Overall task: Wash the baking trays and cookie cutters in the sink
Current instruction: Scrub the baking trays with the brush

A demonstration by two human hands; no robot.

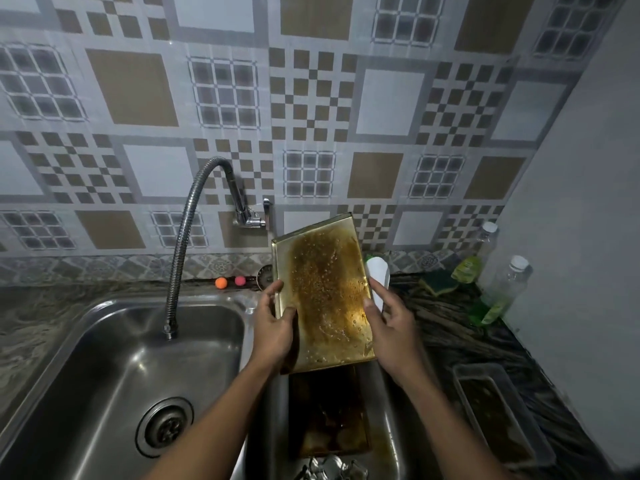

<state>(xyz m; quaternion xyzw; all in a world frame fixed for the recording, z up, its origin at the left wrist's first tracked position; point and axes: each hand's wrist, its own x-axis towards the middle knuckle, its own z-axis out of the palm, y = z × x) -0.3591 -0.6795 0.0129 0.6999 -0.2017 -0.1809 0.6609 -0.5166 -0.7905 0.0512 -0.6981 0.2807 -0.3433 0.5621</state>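
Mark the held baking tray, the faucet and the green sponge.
held baking tray (325,289): head view, middle of its stained face.
faucet (179,247): head view, its flexible hose.
green sponge (441,283): head view, top face.

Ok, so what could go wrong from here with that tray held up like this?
1. The baking tray looks greasy and wet, and the left hand and right hand hold it tilted up by its side edges only. Either grip could slip.
2. If it drops, it would likely hit the second tray lying below it, or the cookie cutters nearer the person.
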